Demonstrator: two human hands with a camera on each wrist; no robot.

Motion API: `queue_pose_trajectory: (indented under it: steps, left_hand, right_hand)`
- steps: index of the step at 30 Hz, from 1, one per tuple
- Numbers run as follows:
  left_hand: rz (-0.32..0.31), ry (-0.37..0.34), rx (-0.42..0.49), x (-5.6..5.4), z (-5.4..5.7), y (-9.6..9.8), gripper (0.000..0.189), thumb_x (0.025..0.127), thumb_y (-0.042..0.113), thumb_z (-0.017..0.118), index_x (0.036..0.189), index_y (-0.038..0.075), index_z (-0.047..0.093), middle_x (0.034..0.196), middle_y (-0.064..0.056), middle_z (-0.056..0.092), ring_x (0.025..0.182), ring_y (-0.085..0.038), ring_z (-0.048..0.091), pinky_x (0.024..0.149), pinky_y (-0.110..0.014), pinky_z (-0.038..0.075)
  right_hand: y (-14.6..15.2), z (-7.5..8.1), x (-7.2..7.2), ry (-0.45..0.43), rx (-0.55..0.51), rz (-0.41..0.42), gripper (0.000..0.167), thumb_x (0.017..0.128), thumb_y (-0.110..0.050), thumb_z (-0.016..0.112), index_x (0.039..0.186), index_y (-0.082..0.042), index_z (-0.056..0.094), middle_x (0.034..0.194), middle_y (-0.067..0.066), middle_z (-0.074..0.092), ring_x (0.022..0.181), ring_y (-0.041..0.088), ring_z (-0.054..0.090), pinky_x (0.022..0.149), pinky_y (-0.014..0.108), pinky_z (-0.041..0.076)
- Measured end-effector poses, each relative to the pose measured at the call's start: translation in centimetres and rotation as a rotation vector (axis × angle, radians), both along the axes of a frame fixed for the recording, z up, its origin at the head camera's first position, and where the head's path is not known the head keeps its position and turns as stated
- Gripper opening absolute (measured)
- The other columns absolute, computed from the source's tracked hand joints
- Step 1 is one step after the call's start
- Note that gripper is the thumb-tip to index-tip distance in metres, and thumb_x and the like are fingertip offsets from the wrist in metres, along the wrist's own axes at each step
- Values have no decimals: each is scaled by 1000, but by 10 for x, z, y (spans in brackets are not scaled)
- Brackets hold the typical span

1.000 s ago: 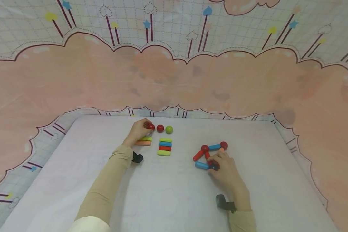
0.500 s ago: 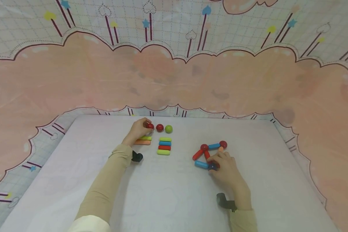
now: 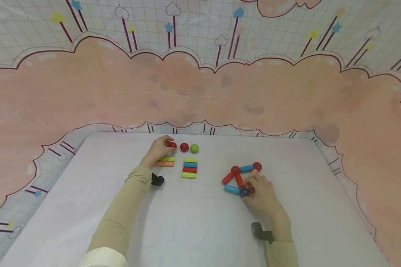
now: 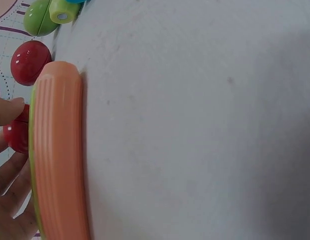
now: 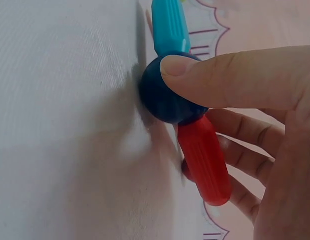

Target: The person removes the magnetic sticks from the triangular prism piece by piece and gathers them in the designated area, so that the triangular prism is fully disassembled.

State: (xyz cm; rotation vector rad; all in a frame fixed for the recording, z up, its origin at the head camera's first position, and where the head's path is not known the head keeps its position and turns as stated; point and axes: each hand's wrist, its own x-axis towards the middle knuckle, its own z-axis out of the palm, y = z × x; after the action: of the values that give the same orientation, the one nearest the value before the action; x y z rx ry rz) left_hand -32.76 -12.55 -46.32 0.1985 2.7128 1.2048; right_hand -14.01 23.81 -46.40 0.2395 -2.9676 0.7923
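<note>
Sticks [image 3: 189,170] mid-frame, orange stick [image 4: 59,155] part-blocking left wrist view; left grip [image 3: 158,151], left of centre, pinches leftmost red ball [image 3: 173,145], right grip [image 3: 263,193], lower right, thumb-pinches blue ball [image 3: 244,192].

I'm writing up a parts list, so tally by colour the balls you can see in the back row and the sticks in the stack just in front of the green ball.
Red balls: 2, one of them pinched by the left hand
Green ball: 1
Yellow-green sticks: 2
Blue stick: 1
Red stick: 1
Total: 7
</note>
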Motion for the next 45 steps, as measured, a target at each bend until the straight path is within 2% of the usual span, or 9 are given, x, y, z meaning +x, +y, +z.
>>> queue_pose_trajectory:
  steps: [8,14,20,24,28,31,36,41,45]
  left_hand:
    - [15,22,-6,2,4,-3,45,88,16,66,129,1,53,129,-23,56,120,-37,53,103,-47,44]
    - [60,100,10,11,18,-4,46,89,14,65,131,0,52,131,-24,53,120,-38,52,102,-48,45]
    - [71,222,63,35,40,10,43,88,11,66,128,0,54,128,-22,54,118,-36,53,99,-48,47]
    - [42,263,130,56,46,26,40,87,10,67,125,2,57,124,-20,57,115,-36,55,96,-46,50]
    - [-29,242,195,76,39,44,39,87,12,69,124,2,58,122,-18,60,112,-33,58,95,-44,51]
    - [-81,224,246,91,30,60,36,86,11,70,120,1,59,118,-17,62,107,-31,61,91,-41,53]
    - [-114,185,293,113,15,88,31,85,10,71,114,5,63,114,-13,65,100,-29,65,89,-38,54]
    - [-150,82,298,129,0,110,31,88,15,68,118,8,62,117,-10,64,104,-25,62,91,-38,53]
    - [-163,51,267,137,-10,122,31,89,17,66,118,8,61,117,-11,62,105,-25,61,88,-36,55]
  right_hand:
    - [5,-3,0,-21,0,-17,35,68,-12,82,96,-20,63,98,-1,59,99,22,45,84,42,34]
    - [7,-5,1,-28,-32,-3,37,68,-12,82,100,-18,64,105,0,57,102,23,45,80,37,37]
    - [7,-8,1,-45,-73,12,39,70,-11,82,104,-17,64,107,1,57,102,21,45,84,37,44]
    - [3,-9,1,-70,-95,3,41,72,-14,82,108,-17,63,109,2,57,104,20,46,87,39,48]
    - [-2,-9,0,-95,-119,-16,41,74,-18,82,110,-17,62,113,4,56,108,22,46,91,43,49]
    - [-4,-11,-1,-95,-139,-16,40,75,-19,82,110,-17,61,114,4,55,109,23,46,93,44,48]
    - [-8,-15,-4,-80,-170,-14,39,75,-18,81,109,-15,61,114,5,54,110,23,47,95,46,47]
    - [-11,-18,-5,-88,-209,-26,39,76,-19,81,109,-15,61,121,7,53,115,26,47,100,50,45]
    - [-12,-19,-6,-99,-229,-23,39,77,-19,80,110,-16,60,124,8,51,118,28,46,102,53,43]
